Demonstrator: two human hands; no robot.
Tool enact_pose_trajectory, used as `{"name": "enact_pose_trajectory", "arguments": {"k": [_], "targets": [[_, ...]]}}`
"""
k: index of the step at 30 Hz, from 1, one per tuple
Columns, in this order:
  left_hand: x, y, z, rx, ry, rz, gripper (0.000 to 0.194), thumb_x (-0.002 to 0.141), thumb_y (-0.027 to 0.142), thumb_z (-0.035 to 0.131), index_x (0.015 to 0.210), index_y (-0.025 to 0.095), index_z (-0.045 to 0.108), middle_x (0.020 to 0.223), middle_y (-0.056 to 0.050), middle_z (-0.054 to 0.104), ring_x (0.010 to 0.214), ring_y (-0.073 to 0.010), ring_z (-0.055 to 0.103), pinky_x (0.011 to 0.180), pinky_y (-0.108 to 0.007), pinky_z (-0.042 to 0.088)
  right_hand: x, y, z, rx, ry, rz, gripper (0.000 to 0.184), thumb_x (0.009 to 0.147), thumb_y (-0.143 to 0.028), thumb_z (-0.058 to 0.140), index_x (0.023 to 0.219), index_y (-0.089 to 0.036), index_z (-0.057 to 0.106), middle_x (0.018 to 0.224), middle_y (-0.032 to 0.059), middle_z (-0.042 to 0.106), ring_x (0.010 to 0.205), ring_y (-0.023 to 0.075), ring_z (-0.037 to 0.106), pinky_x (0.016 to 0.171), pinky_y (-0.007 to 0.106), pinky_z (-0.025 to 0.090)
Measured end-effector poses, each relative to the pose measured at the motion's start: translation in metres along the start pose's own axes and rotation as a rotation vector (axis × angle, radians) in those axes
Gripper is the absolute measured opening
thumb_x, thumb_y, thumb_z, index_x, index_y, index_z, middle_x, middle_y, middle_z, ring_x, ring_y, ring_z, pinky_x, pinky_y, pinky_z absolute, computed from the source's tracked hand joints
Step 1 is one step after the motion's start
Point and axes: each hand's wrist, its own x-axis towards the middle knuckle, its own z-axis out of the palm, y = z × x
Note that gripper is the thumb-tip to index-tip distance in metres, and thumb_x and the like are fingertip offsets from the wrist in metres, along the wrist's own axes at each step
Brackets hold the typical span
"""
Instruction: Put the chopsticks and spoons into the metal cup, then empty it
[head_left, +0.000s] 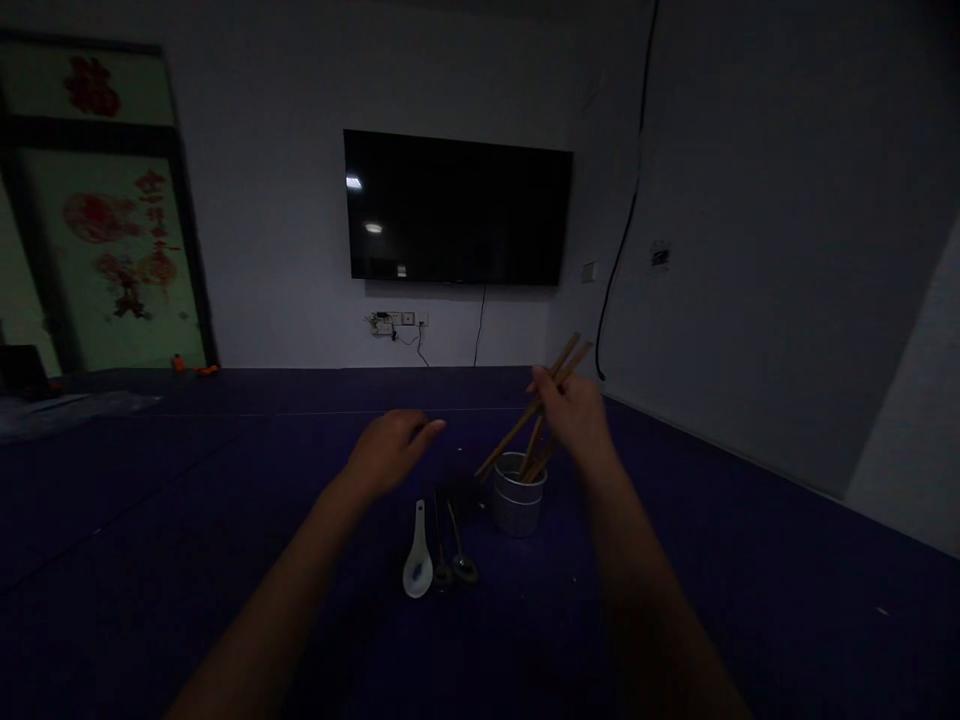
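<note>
My right hand [574, 412] is closed around a bundle of wooden chopsticks [559, 368], held tilted above a small metal cup [517, 500]; their lower ends reach into the cup. My left hand [394, 450] hovers to the left of the cup with its fingers loosely curled and nothing in it. Below the left hand, a white ceramic spoon [417, 568] and two dark metal spoons [454, 560] lie side by side on the dark blue surface [187, 520].
The room is dim. A black television [457, 208] hangs on the white wall ahead, with wall sockets [397, 320] and cables under it. A window with red paper decorations [120, 240] is at the left. Crumpled plastic [67, 408] lies at the far left.
</note>
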Motion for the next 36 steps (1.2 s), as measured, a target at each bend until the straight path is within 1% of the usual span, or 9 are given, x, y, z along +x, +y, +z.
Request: {"name": "enact_pose_trajectory", "arguments": {"k": [4, 5, 7, 11, 16, 20, 25, 29, 36], "targets": [[-0.009, -0.039, -0.005, -0.043, -0.4, -0.242, 0.046, 0.083, 0.055, 0.034, 0.076, 0.016, 0.058, 0.075, -0.005, 0.062, 0.066, -0.0148, 0.055, 0.056, -0.024, 0.036, 0.011, 0.026, -0.032, -0.13, -0.013, 0.075, 0.036, 0.083, -0.04, 0.048, 0.067, -0.013, 0.066, 0.055, 0.0045, 0.062, 0.051, 0.0149, 0.057, 0.05, 0.023, 0.038], [-0.011, -0.047, -0.003, -0.031, -0.479, -0.291, 0.044, 0.081, 0.054, 0.037, 0.076, 0.016, 0.059, 0.076, -0.005, 0.063, 0.065, -0.0149, 0.055, 0.055, -0.024, 0.036, 0.012, 0.032, -0.035, -0.155, -0.039, 0.106, 0.035, 0.083, -0.039, 0.049, 0.067, -0.013, 0.066, 0.052, 0.0038, 0.061, 0.047, 0.0142, 0.056, 0.048, 0.023, 0.038], [-0.016, -0.057, 0.0, -0.009, -0.561, -0.336, 0.041, 0.078, 0.052, 0.041, 0.075, 0.015, 0.059, 0.075, -0.006, 0.063, 0.063, -0.015, 0.055, 0.053, -0.024, 0.035, 0.013, 0.041, -0.037, -0.163, -0.11, 0.174, 0.033, 0.084, -0.038, 0.05, 0.067, -0.013, 0.064, 0.045, 0.0016, 0.057, 0.038, 0.0127, 0.052, 0.043, 0.023, 0.038], [-0.02, -0.066, 0.007, -0.036, -0.58, -0.36, 0.044, 0.077, 0.052, 0.038, 0.081, 0.015, 0.061, 0.073, -0.007, 0.064, 0.062, -0.0156, 0.057, 0.053, -0.023, 0.037, 0.013, 0.056, -0.029, -0.059, -0.274, 0.31, 0.029, 0.083, -0.034, 0.054, 0.064, -0.014, 0.061, 0.041, 0.0006, 0.055, 0.035, 0.013, 0.053, 0.039, 0.021, 0.042], [-0.021, -0.067, 0.009, -0.041, -0.549, -0.369, 0.047, 0.076, 0.054, 0.039, 0.087, 0.014, 0.061, 0.08, -0.009, 0.066, 0.067, -0.0173, 0.059, 0.056, -0.025, 0.041, 0.01, 0.07, -0.016, 0.041, -0.434, 0.454, 0.02, 0.075, -0.025, 0.065, 0.06, -0.014, 0.06, 0.055, 0.0053, 0.066, 0.047, 0.0143, 0.063, 0.044, 0.019, 0.049], [-0.022, -0.064, 0.009, -0.044, -0.567, -0.357, 0.046, 0.077, 0.053, 0.039, 0.088, 0.015, 0.062, 0.085, -0.009, 0.067, 0.071, -0.0176, 0.06, 0.058, -0.024, 0.042, 0.004, 0.078, -0.009, 0.026, -0.488, 0.485, 0.012, 0.067, -0.018, 0.071, 0.061, -0.015, 0.061, 0.062, 0.0053, 0.069, 0.054, 0.0153, 0.065, 0.047, 0.019, 0.052], [-0.021, -0.061, 0.015, -0.019, -0.589, -0.351, 0.046, 0.077, 0.052, 0.038, 0.091, 0.016, 0.063, 0.087, -0.009, 0.067, 0.073, -0.0182, 0.06, 0.06, -0.025, 0.042, -0.001, 0.084, 0.0, -0.042, -0.5, 0.545, 0.013, 0.064, -0.017, 0.073, 0.061, -0.013, 0.061, 0.056, 0.0051, 0.066, 0.048, 0.0153, 0.062, 0.042, 0.021, 0.05], [-0.02, -0.062, 0.02, -0.019, -0.608, -0.358, 0.047, 0.077, 0.053, 0.039, 0.094, 0.016, 0.063, 0.091, -0.009, 0.068, 0.075, -0.0186, 0.06, 0.06, -0.025, 0.042, -0.001, 0.084, 0.003, -0.065, -0.515, 0.561, 0.015, 0.068, -0.024, 0.071, 0.063, -0.013, 0.062, 0.05, 0.0032, 0.063, 0.044, 0.0153, 0.06, 0.043, 0.023, 0.05], [-0.021, -0.059, 0.021, -0.03, -0.632, -0.367, 0.046, 0.078, 0.05, 0.039, 0.094, 0.014, 0.063, 0.093, -0.011, 0.067, 0.073, -0.0182, 0.061, 0.057, -0.024, 0.041, 0.003, 0.09, -0.005, -0.193, -0.543, 0.514, 0.038, 0.071, -0.049, 0.065, 0.051, -0.018, 0.057, 0.044, 0.0051, 0.059, 0.044, 0.0177, 0.061, 0.044, 0.024, 0.046]]}}
